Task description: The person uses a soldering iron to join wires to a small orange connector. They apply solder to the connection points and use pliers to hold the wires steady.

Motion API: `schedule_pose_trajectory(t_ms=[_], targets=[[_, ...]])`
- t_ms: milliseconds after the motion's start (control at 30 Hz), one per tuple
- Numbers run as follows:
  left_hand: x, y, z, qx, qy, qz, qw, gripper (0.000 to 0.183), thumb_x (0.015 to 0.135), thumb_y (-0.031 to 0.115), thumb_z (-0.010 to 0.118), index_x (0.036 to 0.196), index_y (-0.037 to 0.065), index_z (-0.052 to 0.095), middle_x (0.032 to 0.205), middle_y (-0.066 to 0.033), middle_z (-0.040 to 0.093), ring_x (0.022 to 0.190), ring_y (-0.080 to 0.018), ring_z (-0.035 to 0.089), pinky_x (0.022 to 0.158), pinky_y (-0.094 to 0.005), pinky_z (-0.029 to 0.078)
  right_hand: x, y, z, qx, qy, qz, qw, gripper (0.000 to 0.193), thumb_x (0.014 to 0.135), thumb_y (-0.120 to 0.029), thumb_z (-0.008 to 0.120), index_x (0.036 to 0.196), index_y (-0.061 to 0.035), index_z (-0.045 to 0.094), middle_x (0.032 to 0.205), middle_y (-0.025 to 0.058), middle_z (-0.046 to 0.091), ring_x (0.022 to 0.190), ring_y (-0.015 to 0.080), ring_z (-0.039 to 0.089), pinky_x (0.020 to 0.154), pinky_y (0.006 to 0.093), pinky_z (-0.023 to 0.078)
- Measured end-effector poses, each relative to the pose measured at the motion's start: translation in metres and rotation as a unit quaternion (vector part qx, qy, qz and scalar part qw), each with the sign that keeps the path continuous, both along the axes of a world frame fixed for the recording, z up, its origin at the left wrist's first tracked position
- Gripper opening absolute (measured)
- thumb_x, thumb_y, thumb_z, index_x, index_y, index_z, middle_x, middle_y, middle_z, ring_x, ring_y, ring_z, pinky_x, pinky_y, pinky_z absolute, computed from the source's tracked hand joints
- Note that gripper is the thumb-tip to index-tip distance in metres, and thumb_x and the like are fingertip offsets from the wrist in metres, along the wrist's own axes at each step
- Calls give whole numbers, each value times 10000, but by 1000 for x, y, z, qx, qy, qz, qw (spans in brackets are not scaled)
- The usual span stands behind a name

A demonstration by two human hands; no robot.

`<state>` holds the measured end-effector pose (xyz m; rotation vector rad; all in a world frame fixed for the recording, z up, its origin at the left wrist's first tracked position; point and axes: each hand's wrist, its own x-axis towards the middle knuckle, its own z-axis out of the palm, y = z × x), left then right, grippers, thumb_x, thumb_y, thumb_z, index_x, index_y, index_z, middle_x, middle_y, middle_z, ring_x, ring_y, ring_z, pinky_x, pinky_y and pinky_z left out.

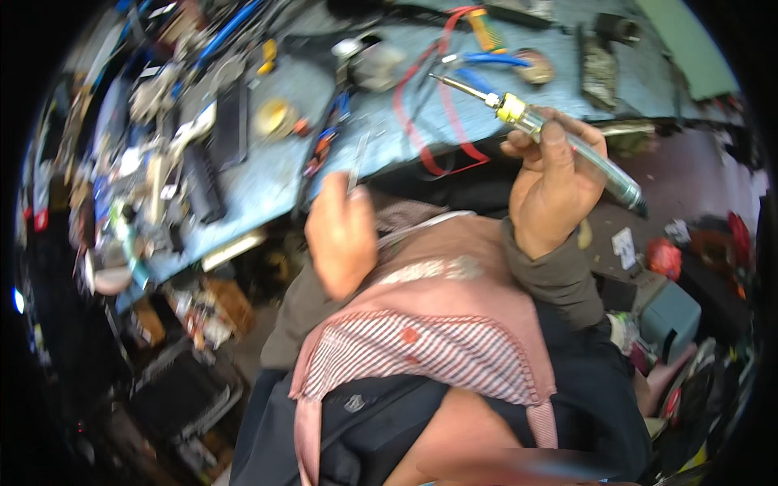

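Note:
In my right hand (555, 182) is a soldering iron (523, 115) with a slim metal tip, a yellow collar and a see-through handle. Its tip points up and left over the bench, and my thumb and fingers close round the handle. My left hand (342, 235), smeared by motion, pinches a thin, pale, flat strip (360, 154) near the bench's front edge; its exact kind is unclear. The two hands are well apart, both above my pink apron (438, 292).
Tools and parts crowd the left of the blue bench (275, 182). A red strap (409, 130) hangs over its front edge. Blue-handled pliers (490, 59) and a round tin (533, 66) lie behind the iron. A grey-blue box (668, 316) stands low at right.

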<state>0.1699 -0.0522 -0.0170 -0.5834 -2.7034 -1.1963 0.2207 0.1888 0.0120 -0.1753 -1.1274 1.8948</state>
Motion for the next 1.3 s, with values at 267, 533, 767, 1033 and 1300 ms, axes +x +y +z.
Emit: schedule_pose_trajectory(t_ms=[267, 533, 767, 1033, 1300], targets=[[-1, 2, -1, 25, 3, -14, 1000, 221, 1071, 118, 500, 1169, -32, 630, 929, -254, 642, 818, -451, 613, 761, -495, 485, 12, 134, 12, 310, 75, -350, 881, 291, 982, 52, 728, 1212, 52, 549, 1204, 248, 675, 884, 270, 755, 765, 366, 681], [-5, 3, -1, 32, 3, -38, 999, 219, 1076, 106, 474, 1140, -41, 623, 928, -247, 635, 800, -435, 598, 754, -484, 480, 5, 178, -20, 228, -104, -257, 933, 237, 978, 25, 771, 1158, 73, 624, 1066, 194, 756, 882, 226, 777, 788, 341, 667], [-5, 4, 5, 42, -9, -15, 999, 218, 1074, 129, 509, 1158, -12, 653, 937, -277, 674, 869, -500, 650, 743, -509, 499, -7, 192, -36, 223, -161, -260, 926, 228, 960, 19, 803, 1136, 63, 665, 1007, 168, 779, 854, 197, 779, 765, 312, 644], [-7, 1, 5, 62, 12, -27, 998, 163, 1045, 123, 548, 1076, -1, 648, 884, -246, 674, 829, -467, 657, 733, -521, 497, -8, 138, -28, 161, -43, -250, 954, 202, 998, 49, 718, 1163, 76, 605, 1083, 220, 744, 848, 263, 774, 766, 379, 686], [-9, 0, 3, 60, 13, -29, 998, 166, 1034, 127, 561, 1083, -7, 647, 883, -244, 678, 824, -461, 664, 736, -512, 510, -7, -8, -36, -76, -92, 136, 983, 186, 1035, -41, 730, 1183, 17, 633, 1055, 170, 749, 850, 241, 780, 742, 391, 687]])
